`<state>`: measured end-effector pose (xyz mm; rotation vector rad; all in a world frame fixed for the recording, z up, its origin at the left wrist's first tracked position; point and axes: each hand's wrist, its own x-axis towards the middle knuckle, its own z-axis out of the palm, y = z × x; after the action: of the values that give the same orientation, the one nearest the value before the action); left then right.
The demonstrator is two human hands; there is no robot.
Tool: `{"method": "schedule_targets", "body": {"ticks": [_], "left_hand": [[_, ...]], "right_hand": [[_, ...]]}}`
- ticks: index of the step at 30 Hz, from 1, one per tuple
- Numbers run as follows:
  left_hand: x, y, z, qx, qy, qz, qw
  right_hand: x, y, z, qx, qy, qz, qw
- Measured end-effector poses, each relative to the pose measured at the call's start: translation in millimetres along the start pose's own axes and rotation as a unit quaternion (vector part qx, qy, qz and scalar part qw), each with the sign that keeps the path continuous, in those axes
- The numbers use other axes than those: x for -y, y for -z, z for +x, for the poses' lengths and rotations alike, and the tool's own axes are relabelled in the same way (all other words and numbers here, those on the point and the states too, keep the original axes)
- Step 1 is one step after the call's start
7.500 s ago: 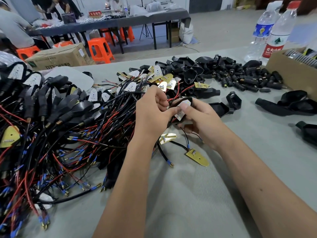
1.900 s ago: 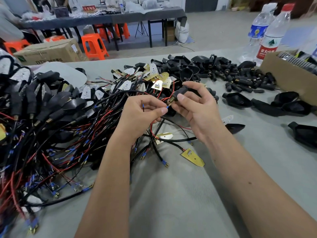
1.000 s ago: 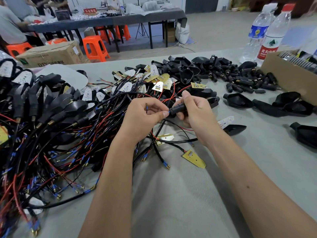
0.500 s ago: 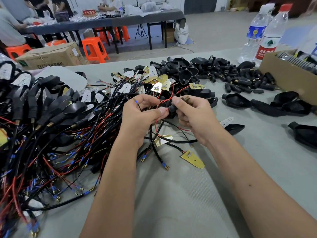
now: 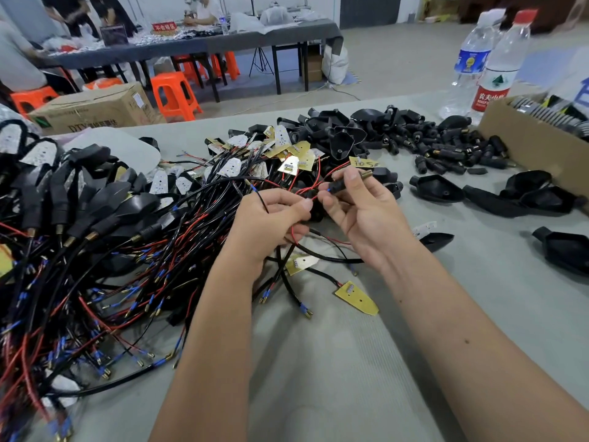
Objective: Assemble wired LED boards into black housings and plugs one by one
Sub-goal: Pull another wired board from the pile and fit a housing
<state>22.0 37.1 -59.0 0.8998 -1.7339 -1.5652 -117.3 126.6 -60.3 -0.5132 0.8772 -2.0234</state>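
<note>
My right hand pinches a small black plug with a brass tip, held above the table's middle. My left hand grips red and black wires right at the plug's near end. A black housing with a white LED board lies on the cloth just right of my right wrist. Yellow-backed LED boards on wires lie below my hands. Empty black housings and loose plugs are piled at the back right.
A large tangle of finished wired assemblies fills the left side. A cardboard box and two water bottles stand at the far right. Grey cloth covers the near table. Other people work at a far table.
My right hand has turned the plug so its brass tip points up and right. My left hand has kept hold of the wires at the plug's near end.
</note>
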Motion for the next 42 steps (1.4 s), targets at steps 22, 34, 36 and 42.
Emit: {"method": "schedule_targets", "body": {"ticks": [22,34,36,42], "left_hand": [[-3,-7,1,-0.079,-0.095,-0.009,0.992],[-12,-8,-2,-0.103,-0.142,-0.111,0.978],[-12,-9,-2,-0.103,-0.142,-0.122,0.977],[-8,-5,-1,-0.141,-0.146,-0.1,0.974]], "right_hand": [[-7,-5,-6,-0.003,-0.043,-0.066,0.997],[-10,0,-5,0.003,-0.067,-0.069,0.995],[-11,0,-6,0.007,-0.084,-0.093,0.992],[-10,0,-6,0.007,-0.09,-0.136,0.987]]}}
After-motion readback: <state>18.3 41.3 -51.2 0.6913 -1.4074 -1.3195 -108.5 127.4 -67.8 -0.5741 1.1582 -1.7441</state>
